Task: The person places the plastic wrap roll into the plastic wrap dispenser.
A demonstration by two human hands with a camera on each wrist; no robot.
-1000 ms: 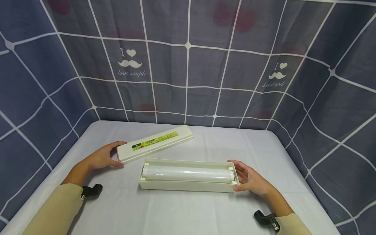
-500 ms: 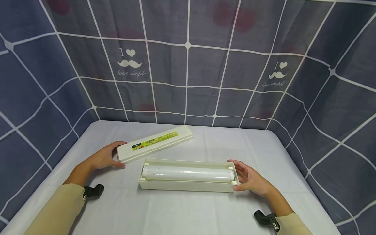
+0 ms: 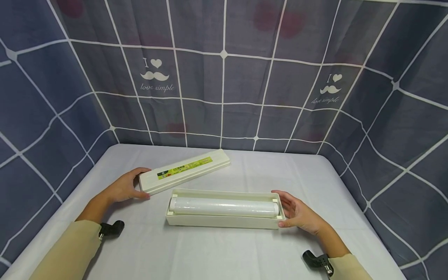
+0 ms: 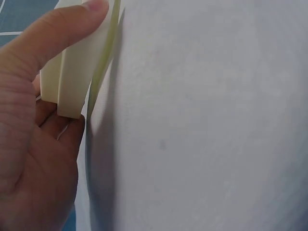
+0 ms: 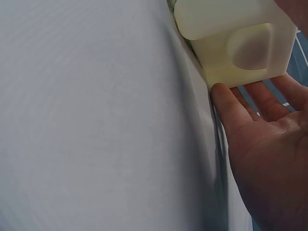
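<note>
In the head view, my left hand (image 3: 122, 187) holds the left end of a long cream plastic lid (image 3: 192, 173) with a green and yellow label. Its thumb lies on the near side and its fingers are at the far side; the left wrist view shows the lid's end (image 4: 79, 72) between them. My right hand (image 3: 300, 213) grips the right end of an open cream box (image 3: 224, 222), thumb in front and fingers behind. A glossy white roll (image 3: 224, 207), like cling film, lies lengthwise inside the box. The box's end wall (image 5: 236, 57) fills the top of the right wrist view.
Both things rest on a white-covered table (image 3: 217, 256), the lid slanting behind the box. A dark checked curtain (image 3: 245, 85) surrounds the back and sides. A black wrist camera (image 3: 112, 228) sits on the left wrist, another black camera (image 3: 316, 261) on the right.
My left hand and forearm have shifted very slightly to the right, the thumb a little further along the lid. The lid, the box and my right hand stay put.
</note>
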